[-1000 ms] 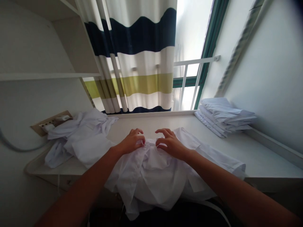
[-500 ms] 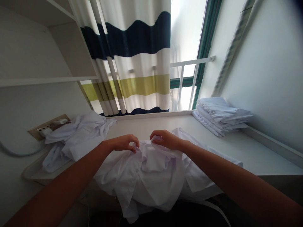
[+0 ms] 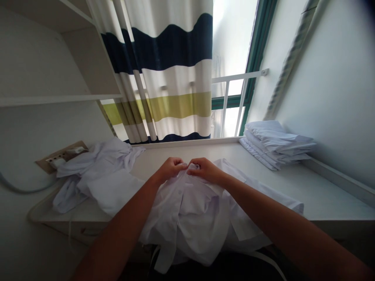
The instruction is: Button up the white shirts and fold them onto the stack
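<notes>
A white desk (image 3: 331,195) runs beneath a window, half covered by a striped curtain (image 3: 178,88) in cream, navy and olive green; a white shelf (image 3: 58,100) juts out at upper left, above a wall socket panel (image 3: 43,164). Counted: two hands, one shirt in hand, one loose heap of white garments (image 3: 108,171) at the left, one folded stack of white garments (image 3: 275,146) at the far right corner. The button-up shirt (image 3: 202,230) is white, thin and creased, a small button showing on its front; it lies at the desk's front edge—its lower folds hanging over. Left hand (image 3: 171,169) and right hand (image 3: 204,169) pinch its upper edge, fingertips nearly meeting—both grasping the cloth.
</notes>
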A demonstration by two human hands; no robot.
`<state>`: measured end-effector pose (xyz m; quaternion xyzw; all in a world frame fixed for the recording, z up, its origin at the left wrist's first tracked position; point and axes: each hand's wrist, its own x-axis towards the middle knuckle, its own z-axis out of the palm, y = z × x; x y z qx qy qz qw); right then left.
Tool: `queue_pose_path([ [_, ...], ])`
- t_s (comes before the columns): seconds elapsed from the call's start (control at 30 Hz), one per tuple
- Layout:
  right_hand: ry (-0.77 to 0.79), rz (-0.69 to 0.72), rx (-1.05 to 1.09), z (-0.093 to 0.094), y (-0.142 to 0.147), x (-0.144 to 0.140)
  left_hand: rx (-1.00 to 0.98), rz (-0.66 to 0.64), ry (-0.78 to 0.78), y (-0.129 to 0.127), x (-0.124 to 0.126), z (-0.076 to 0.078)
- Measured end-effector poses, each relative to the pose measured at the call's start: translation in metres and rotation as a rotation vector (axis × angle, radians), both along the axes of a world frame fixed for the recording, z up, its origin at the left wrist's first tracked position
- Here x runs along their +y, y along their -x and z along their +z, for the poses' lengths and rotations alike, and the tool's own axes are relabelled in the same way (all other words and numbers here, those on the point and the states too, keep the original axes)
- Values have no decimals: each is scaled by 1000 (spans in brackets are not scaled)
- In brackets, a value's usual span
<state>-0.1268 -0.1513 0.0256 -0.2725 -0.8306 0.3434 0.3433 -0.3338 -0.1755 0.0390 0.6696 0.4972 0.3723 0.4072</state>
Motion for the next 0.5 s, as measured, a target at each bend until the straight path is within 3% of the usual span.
queue_pose_path([
  [0.1, 37, -27, 29, -22, 3, -2, -75, 17, -9, -5, 4, -32],
  [0.2, 98, 15, 59, -39, 1, -6, -141, -12, 29, -3, 4, -53],
  [0.3, 75, 8, 110, -45, 0, -8, -174, -51, 34, -1, 4, -59],
  [0.5, -111, -188, 92, -47, 3, -11, -171, -117, -10, -1, 2, -54],
])
